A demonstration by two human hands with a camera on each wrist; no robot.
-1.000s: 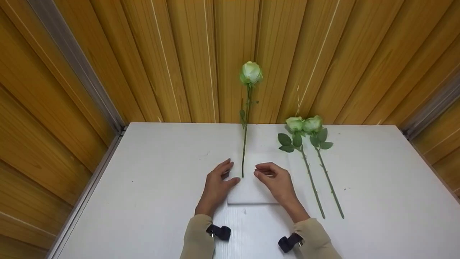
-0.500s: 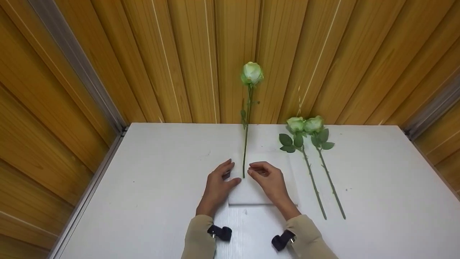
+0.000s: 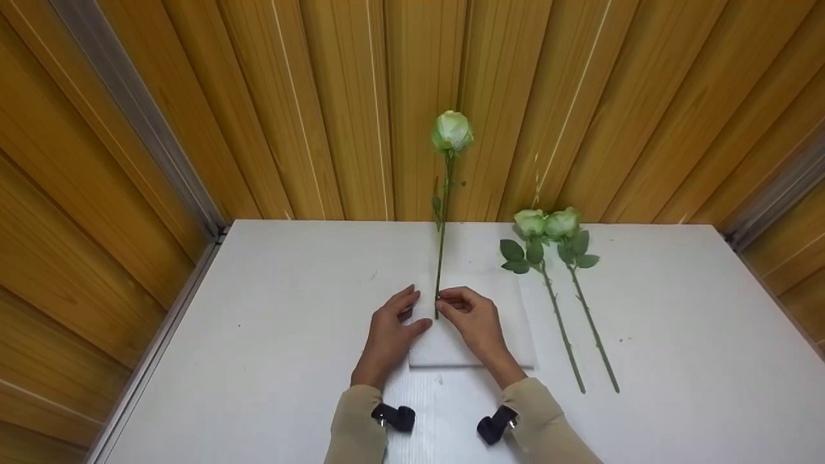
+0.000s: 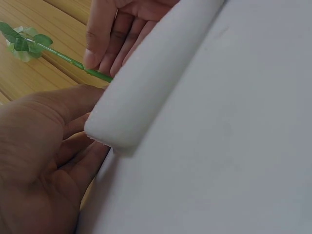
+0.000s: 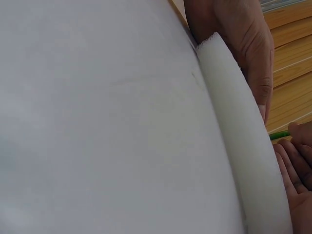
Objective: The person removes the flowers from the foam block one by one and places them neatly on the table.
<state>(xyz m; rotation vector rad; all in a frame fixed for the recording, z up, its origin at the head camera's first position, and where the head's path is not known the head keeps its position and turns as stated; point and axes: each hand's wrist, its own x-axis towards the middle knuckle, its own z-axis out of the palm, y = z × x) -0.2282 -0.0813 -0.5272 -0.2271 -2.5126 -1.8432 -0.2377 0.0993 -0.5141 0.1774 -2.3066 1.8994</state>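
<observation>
A pale green-white rose stands upright, its stem's lower end at a thin white foam block on the table. My right hand has its thumb and index finger on the lower stem, pinching it just above the foam. At the block's left side rests my left hand, thumb reaching over the foam toward the stem base and fingers loosely bent. In the left wrist view the foam's edge hides where the stem ends. The right wrist view shows a short bit of green stem by the right thumb.
Two more roses lie side by side on the white table, to the right of the block, stems pointing toward me. Wood-patterned panels rise behind the table and on both sides.
My right hand has moved left, from beside the rose to its stem, and its fingertips now close on it. The left hand and the rose have hardly moved.
</observation>
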